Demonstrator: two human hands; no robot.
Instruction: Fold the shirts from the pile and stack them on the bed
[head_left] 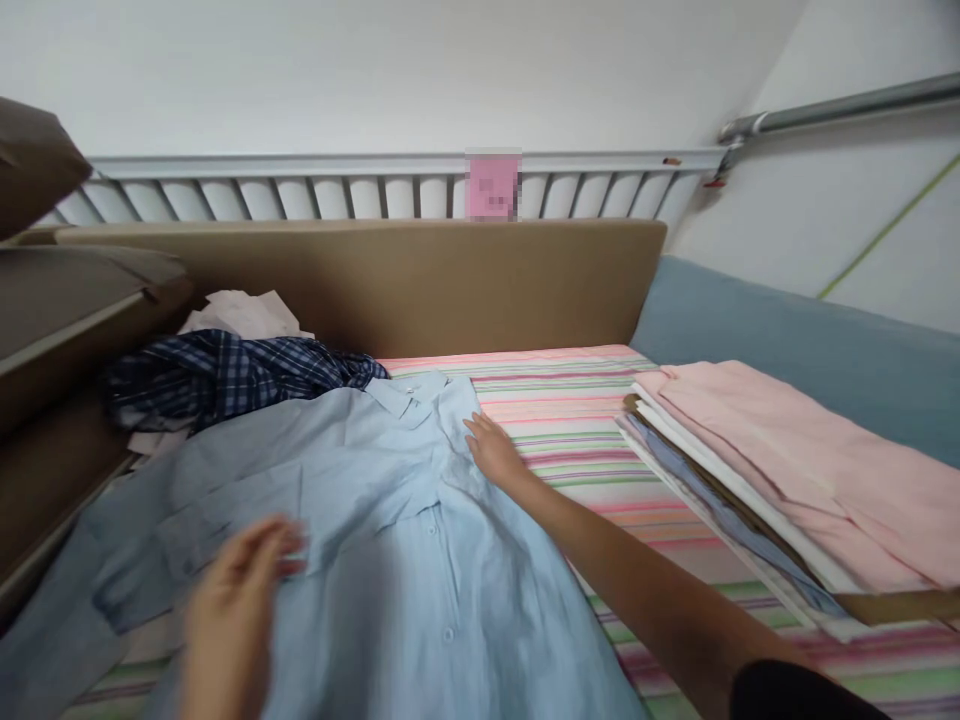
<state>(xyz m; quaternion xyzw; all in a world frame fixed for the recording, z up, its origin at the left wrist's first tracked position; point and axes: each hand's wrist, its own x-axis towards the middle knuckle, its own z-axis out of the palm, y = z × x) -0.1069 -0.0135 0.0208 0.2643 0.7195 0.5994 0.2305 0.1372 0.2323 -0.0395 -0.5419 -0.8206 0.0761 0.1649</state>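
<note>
A light blue button-up shirt lies spread front up on the bed, its collar toward the far side. One sleeve is folded across its left part, with the cuff near my left hand. My right hand rests at the shirt's shoulder edge, right of the collar, fingers stretched out on the fabric. My left hand is above the shirt's lower left, blurred by motion, its fingers slightly bent and apart with nothing seen between them.
A stack of folded clothes, pink on top, lies to the right. A dark plaid garment is bunched at the back left, beside brown boxes. A tan board closes off the far side, before a white radiator.
</note>
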